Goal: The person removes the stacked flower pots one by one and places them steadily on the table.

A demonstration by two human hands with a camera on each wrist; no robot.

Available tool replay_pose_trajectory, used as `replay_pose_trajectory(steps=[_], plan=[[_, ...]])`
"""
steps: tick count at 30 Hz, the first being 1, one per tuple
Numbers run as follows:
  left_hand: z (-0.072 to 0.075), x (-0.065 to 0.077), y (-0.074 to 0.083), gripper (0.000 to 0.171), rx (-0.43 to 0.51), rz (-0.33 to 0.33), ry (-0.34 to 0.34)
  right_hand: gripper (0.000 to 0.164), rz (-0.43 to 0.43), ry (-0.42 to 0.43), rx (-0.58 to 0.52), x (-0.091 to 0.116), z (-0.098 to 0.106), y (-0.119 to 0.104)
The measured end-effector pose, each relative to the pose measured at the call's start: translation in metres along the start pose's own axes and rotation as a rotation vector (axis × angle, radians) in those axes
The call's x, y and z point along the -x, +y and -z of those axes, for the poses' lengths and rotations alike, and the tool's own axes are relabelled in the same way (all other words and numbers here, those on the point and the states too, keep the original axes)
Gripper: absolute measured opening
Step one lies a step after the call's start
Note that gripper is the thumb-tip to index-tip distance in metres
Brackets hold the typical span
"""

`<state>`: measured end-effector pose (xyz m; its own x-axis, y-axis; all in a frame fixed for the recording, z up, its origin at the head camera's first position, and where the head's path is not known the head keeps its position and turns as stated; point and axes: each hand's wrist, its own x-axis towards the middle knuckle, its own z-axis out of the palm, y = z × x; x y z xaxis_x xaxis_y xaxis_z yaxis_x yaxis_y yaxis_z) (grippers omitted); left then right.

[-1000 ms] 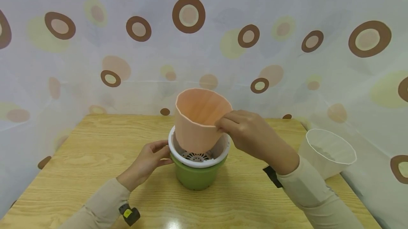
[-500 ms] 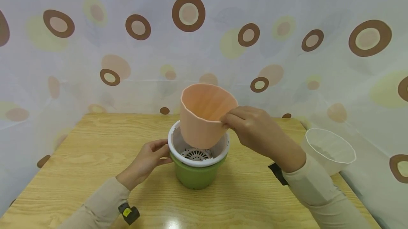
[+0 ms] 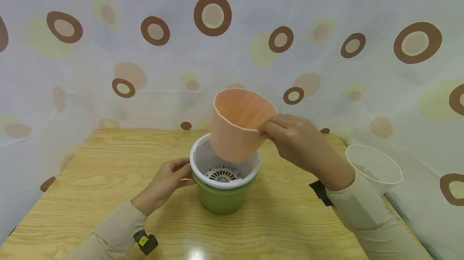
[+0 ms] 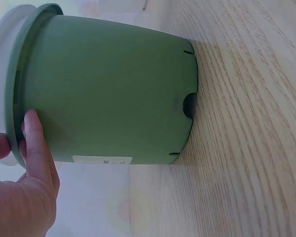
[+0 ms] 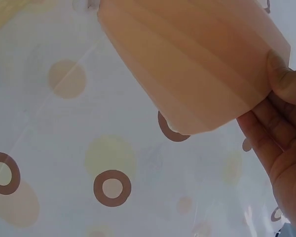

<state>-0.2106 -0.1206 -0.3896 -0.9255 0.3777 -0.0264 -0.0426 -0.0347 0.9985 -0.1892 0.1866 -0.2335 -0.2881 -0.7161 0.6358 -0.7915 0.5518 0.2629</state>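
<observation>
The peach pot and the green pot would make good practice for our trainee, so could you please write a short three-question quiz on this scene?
1. Which hand holds the peach pot?
2. True or false: the left hand touches the green pot.
3. What colour is the rim just above the green pot? A) brown B) white C) black

Key:
1. The right hand, gripping it at its rim.
2. True; the left wrist view shows fingers against its side.
3. B; the white rim shows in the head view.
</observation>
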Motion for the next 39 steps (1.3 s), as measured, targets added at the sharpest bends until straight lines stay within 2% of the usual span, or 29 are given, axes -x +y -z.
replay_pose_trajectory(steps=[15, 21, 39], plan=[[0.0, 0.0, 0.0, 0.049, -0.003, 0.027, 0.02, 0.018, -0.007, 0.043, 0.009, 0.005, 0.008, 0.007], [0.0, 0.0, 0.002, 0.049, 0.005, 0.017, 0.024, 0.02, -0.026, 0.049, 0.035, 0.01, 0.013, 0.01], [-0.001, -0.002, 0.0, 0.047, 0.001, 0.03, 0.023, 0.025, -0.08, 0.044, 0.121, 0.043, 0.025, 0.028]])
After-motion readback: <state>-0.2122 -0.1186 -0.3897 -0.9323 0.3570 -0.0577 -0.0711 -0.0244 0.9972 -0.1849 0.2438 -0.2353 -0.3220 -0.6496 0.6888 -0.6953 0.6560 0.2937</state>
